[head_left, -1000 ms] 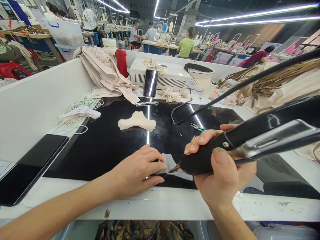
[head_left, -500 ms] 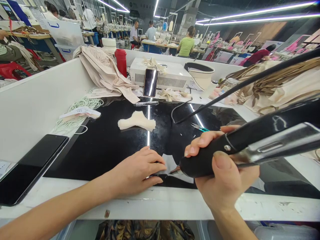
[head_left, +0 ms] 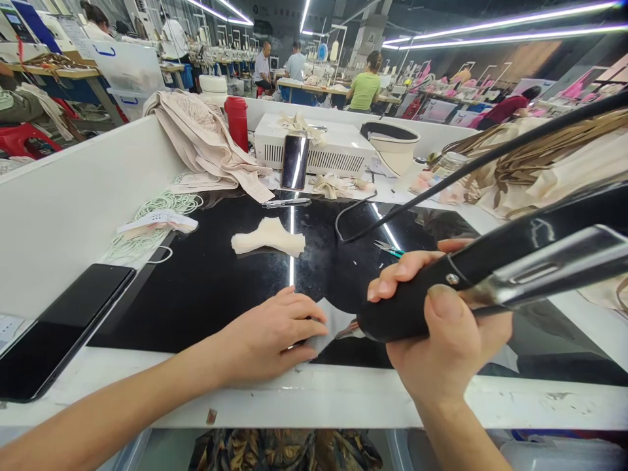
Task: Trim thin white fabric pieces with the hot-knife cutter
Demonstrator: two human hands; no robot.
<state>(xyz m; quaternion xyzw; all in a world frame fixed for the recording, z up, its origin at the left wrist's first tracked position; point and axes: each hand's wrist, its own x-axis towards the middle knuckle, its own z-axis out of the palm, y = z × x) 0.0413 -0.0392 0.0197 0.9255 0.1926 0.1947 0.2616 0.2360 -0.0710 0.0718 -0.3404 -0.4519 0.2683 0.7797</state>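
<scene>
My right hand (head_left: pixel 449 333) is wrapped around a black corded hand tool (head_left: pixel 490 268) with a long metal lever along its side. The thumb lies near the lever, and the tool's narrow metal tip (head_left: pixel 349 329) points left and down onto a thin light grey piece of sheet (head_left: pixel 333 320). My left hand (head_left: pixel 275 333) grips that piece's left edge with curled fingers and thumb, low over the black glossy mat (head_left: pixel 196 307). Part of the piece is hidden under these fingers. Beyond them lies a cream T-shaped fabric piece (head_left: pixel 269 237), touched by neither hand.
The tool's cable (head_left: pixel 417 203) arcs across the mat's right side. Small scissors (head_left: pixel 388 248) lie beyond my right hand. A large phone (head_left: pixel 63 327) and pale green cord (head_left: pixel 167 206) are at left. Behind stand a white vented box (head_left: pixel 333 147), an upright phone (head_left: pixel 295 160) and a red bottle (head_left: pixel 237 123).
My right hand and the tool have shifted slightly right and up. The grey piece has turned and moved a little; its right end no longer extends beneath the tool. My left hand stays nearly in place.
</scene>
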